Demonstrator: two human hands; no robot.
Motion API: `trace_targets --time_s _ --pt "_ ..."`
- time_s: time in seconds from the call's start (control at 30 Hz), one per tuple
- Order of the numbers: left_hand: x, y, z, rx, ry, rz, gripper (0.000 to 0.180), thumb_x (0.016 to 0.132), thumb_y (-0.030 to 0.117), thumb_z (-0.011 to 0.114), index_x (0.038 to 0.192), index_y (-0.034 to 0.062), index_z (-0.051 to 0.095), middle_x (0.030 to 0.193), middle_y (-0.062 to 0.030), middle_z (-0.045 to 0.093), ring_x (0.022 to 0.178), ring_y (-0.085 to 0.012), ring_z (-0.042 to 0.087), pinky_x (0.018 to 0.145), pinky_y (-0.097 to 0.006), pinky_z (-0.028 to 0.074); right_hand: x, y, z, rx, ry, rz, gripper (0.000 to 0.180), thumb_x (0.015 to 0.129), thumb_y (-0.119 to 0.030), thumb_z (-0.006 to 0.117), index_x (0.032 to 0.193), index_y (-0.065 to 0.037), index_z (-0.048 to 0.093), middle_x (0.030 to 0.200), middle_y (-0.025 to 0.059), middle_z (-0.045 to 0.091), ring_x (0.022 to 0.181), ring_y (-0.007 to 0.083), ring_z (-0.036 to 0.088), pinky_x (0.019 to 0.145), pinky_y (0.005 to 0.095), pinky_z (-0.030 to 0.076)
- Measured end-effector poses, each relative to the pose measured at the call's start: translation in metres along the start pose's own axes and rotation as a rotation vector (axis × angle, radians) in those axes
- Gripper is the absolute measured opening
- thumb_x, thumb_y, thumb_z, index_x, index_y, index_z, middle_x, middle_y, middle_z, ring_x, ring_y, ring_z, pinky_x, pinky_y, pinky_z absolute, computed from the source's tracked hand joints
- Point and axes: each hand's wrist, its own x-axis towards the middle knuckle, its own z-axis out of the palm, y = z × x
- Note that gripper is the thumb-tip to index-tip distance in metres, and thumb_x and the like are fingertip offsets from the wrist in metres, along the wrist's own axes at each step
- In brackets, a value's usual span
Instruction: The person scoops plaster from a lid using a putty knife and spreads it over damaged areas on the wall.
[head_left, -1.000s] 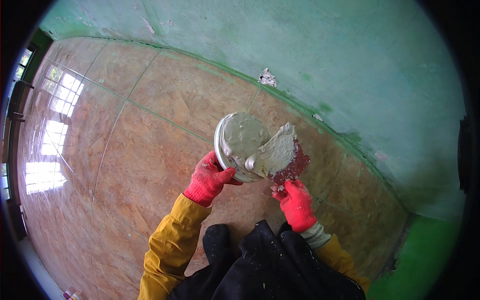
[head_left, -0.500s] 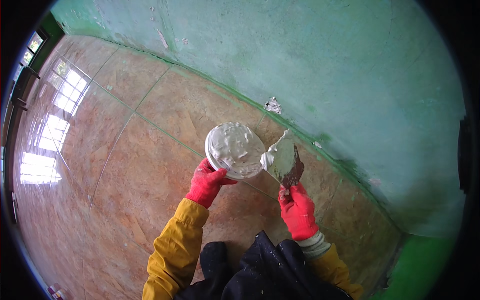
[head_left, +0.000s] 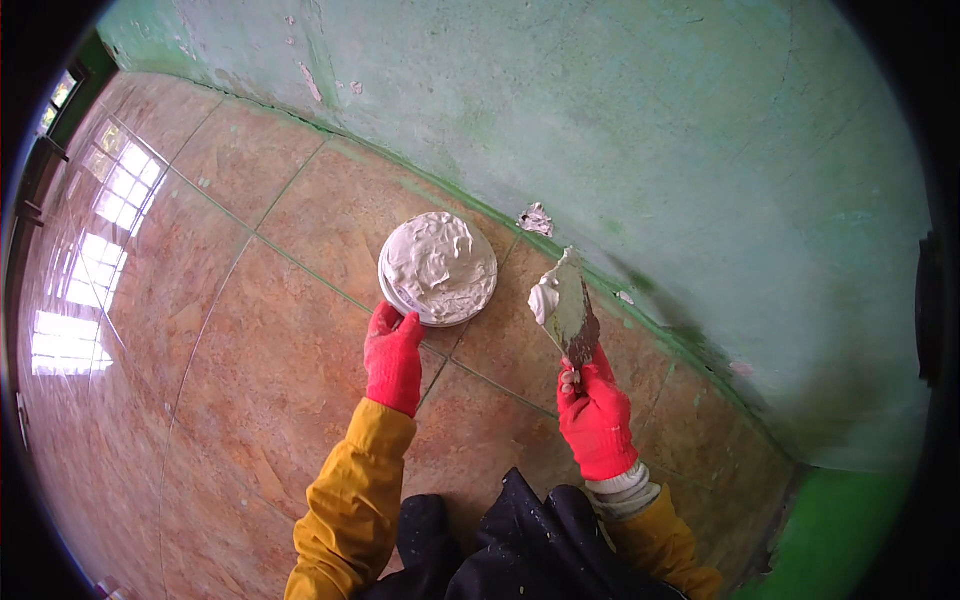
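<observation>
My left hand (head_left: 393, 358) in its red glove grips the near rim of the round tub of white putty (head_left: 438, 268), held low over the brown tiled floor (head_left: 230, 380). My right hand (head_left: 597, 420) has its fingers closed round the handle of the putty knife (head_left: 568, 305), blade up, a white dab on its left edge. Tub and blade sit apart. The green wall (head_left: 640, 130) runs just beyond the blade tip; open floor spreads to my left.

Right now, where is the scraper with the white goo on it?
In the head view the putty knife is right of centre, held up by the right hand, just right of the round tub of white filler and in front of the green wall.
</observation>
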Motion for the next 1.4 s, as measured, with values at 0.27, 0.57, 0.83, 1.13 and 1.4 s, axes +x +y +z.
trace_targets --time_s 0.27,0.57,0.83,1.13,1.4 --pt "-0.134 0.026 0.075 0.462 -0.362 -0.053 0.047 0.074 0.024 0.075 0.113 0.0051 0.058 0.095 -0.0058 0.060 0.074 -0.0116 0.055 0.068 -0.025 0.048 -0.018 0.005 -0.006 -0.096 -0.050 -0.135 0.044 0.092 -0.009 0.043 0.135 -0.014 0.033 0.095 0.0060 0.054 0.078 0.0145 0.053 0.072 0.0279 0.044" --pt "-0.115 0.032 0.134 0.688 -0.307 0.080 0.023 0.081 0.028 0.063 0.077 0.0061 0.064 0.073 -0.0139 0.054 0.070 -0.0294 0.057 0.063 -0.036 0.045 -0.011 0.006 -0.002 -0.197 -0.051 -0.153 0.047 0.093 -0.012 0.039 0.139 -0.011 0.026 0.122 0.0085 0.049 0.105 0.0187 0.051 0.088 0.0335 0.043" --pt "-0.063 0.018 0.143 0.672 -0.209 0.150 0.028 0.080 0.023 0.061 0.067 -0.0011 0.058 0.065 -0.0146 0.051 0.061 -0.0281 0.051 0.058 -0.035 0.041 0.019 -0.015 -0.035 -1.183 0.261 -0.279 0.054 0.079 -0.015 0.065 0.125 -0.004 0.039 0.119 0.0145 0.045 0.109 0.0263 0.047 0.090 0.0396 0.040" --pt "0.009 0.011 0.156 0.689 -0.368 -0.154 0.027 0.077 0.028 0.062 0.078 0.0009 0.065 0.065 -0.0090 0.061 0.062 -0.0145 0.058 0.059 -0.030 0.045 0.106 -0.060 -0.043 -2.041 -0.100 -1.300 0.053 0.062 -0.008 0.075 0.109 -0.007 0.050 0.118 0.0101 0.049 0.115 0.0366 0.045 0.093 0.0478 0.038" --pt "0.095 -0.046 0.137 0.452 -0.330 -0.353 0.042 0.081 0.044 0.061 0.090 0.0034 0.067 0.067 -0.0007 0.058 0.057 -0.0099 0.051 0.053 -0.024 0.042 0.199 -0.034 -0.028 -1.988 -0.220 -1.030 0.033 0.079 -0.002 0.054 0.112 -0.008 0.054 0.095 0.0114 0.064 0.082 0.0321 0.061 0.072 0.0399 0.048"
